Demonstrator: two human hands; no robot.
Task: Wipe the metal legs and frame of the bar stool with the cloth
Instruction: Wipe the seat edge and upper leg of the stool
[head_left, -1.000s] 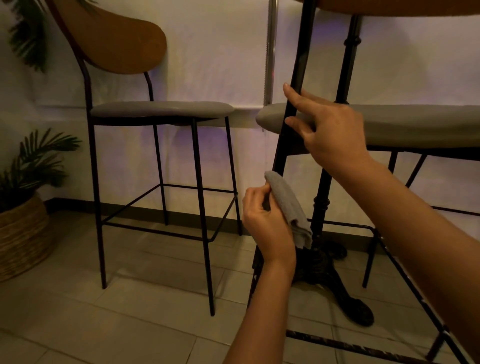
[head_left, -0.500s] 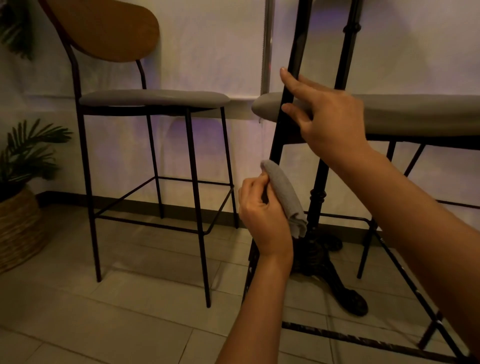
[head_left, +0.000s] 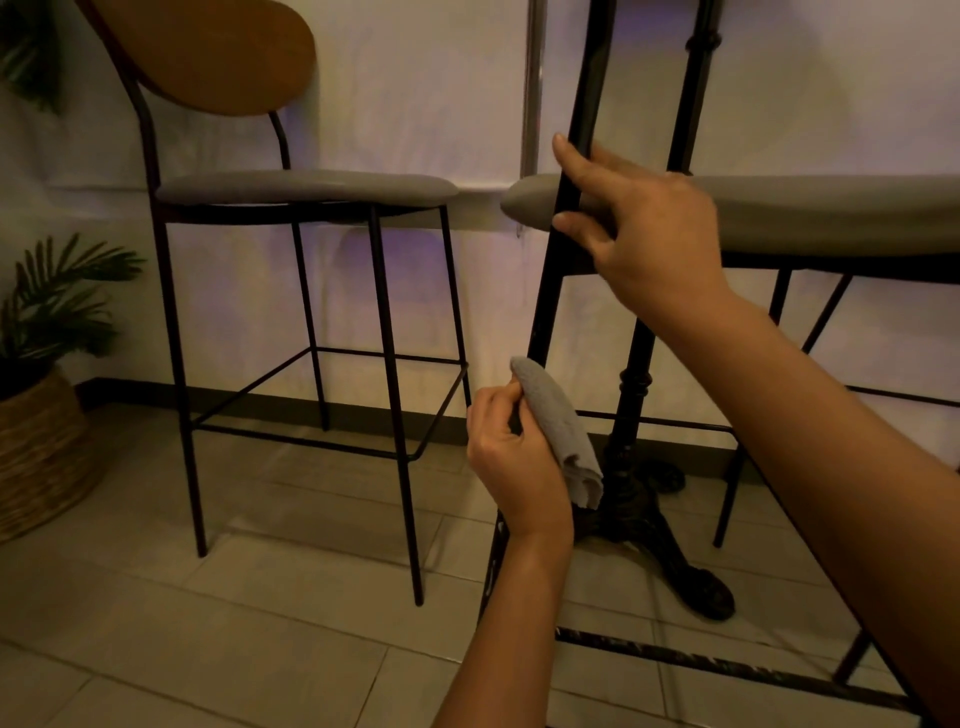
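Cloth (head_left: 558, 431) sits lower on the near bar stool's front leg (head_left: 545, 322) than it did a second ago, when your left hand held it closer under the seat; you are stroking downward, so the upper stretch of this leg looks covered and the lower stretch, the foot and the floor-level crossbar (head_left: 727, 665) are still to do. Part of the shift may be your head moving, since the whole room has slid in view.

Your left hand (head_left: 514, 462) is raised with the wrist straight, fingers curled round the folded grey cloth and thumb pinching it near the top fold. The cloth stands nearly upright, its upper end beside the leg; whether it actually presses on the metal you cannot tell from this angle.

Your right hand (head_left: 644, 234) has stayed up at seat height, steadying the stool. Index finger is stretched up along the black frame upright, the other fingers bend loosely against the edge of the grey seat cushion (head_left: 831, 213), and nothing is gripped.

Behind the leg stands the cast-iron table pedestal (head_left: 631, 467), close enough to snag the cloth. A second stool (head_left: 291, 192) stands well apart to your left, and beyond it a potted palm in a woven basket (head_left: 41, 447).
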